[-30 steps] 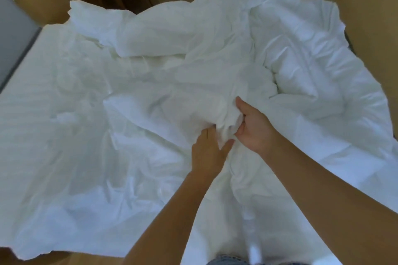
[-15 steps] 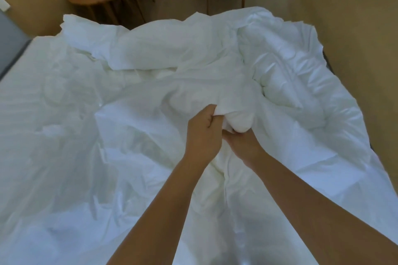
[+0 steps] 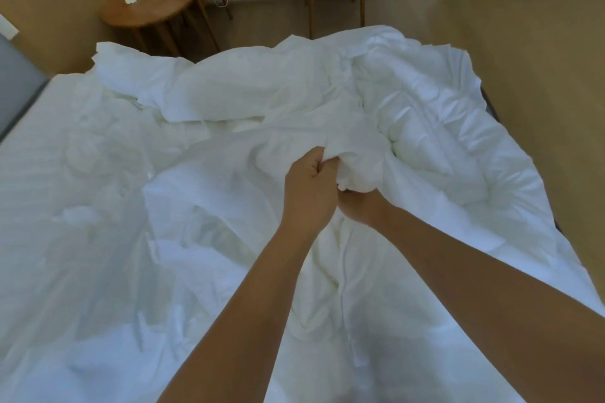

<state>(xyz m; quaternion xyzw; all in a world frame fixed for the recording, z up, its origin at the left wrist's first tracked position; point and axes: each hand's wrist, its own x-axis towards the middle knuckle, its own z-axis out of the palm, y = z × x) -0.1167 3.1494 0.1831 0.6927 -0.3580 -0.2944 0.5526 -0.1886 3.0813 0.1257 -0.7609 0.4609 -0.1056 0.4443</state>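
duvet [image 3: 425,141] lies crumpled on the bed [image 3: 49,173]. left hand [image 3: 309,188] clenches a bunched fold from above and right hand [image 3: 358,206] grips the same fold from beneath. the duvet's bulk lies ahead and to the right of both hands.

The bunched white duvet [image 3: 357,170] has been lifted toward the frame's centre, the left hand [image 3: 309,193] now being clenched on it and the right hand [image 3: 360,208] tucked beneath.

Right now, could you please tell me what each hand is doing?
Left hand: closed on a bunch of duvet.
Right hand: holds the same bunch from below.
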